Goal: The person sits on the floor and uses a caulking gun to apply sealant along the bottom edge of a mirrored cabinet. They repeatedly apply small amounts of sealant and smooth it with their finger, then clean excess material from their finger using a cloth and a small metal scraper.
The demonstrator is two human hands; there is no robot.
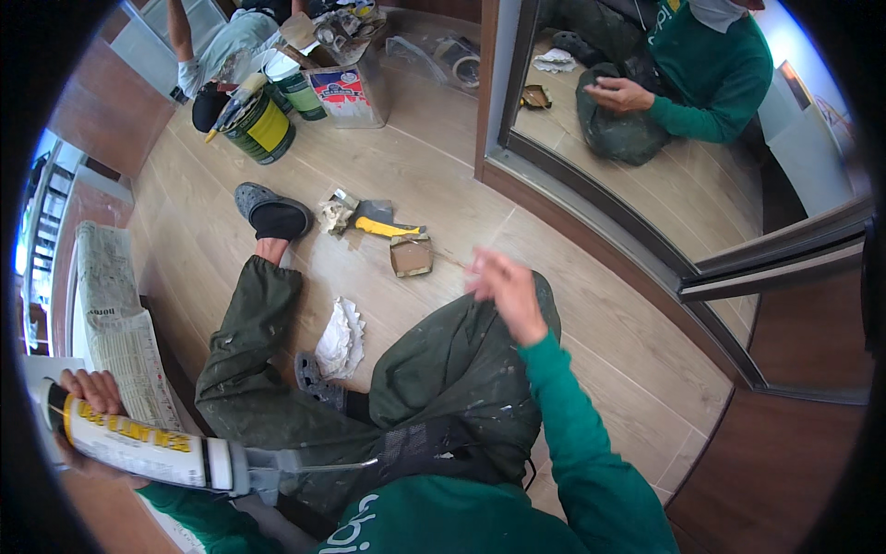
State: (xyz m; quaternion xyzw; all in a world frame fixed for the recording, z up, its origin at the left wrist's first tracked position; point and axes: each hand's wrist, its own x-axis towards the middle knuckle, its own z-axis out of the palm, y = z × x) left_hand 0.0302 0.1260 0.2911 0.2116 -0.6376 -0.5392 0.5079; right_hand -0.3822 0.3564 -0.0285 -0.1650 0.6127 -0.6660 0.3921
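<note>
At the lower left, my left hand (pixel 90 392) is wrapped round a caulking gun loaded with a white sealant cartridge (pixel 138 448) with yellow print. The gun's grey end and rod lie across my lap. My right hand (pixel 506 291) is raised above my right knee, fingers stretched out and slightly blurred, with nothing visible in them. Beyond it on the floor is a small open box (pixel 411 256) with a brown inside. A yellow-handled scraper (pixel 383 227) lies beside that box, next to a crumpled wad (pixel 335 214). Crumpled white paper (pixel 341 340) rests between my legs.
Paint buckets (pixel 260 134) and a square tin (pixel 349 97) stand at the far left, near another person (pixel 226 51). A framed mirror door (pixel 646 185) on the right reflects me. Newspaper (pixel 115 323) covers something along the left; wood-look planks (pixel 609 342) form the floor.
</note>
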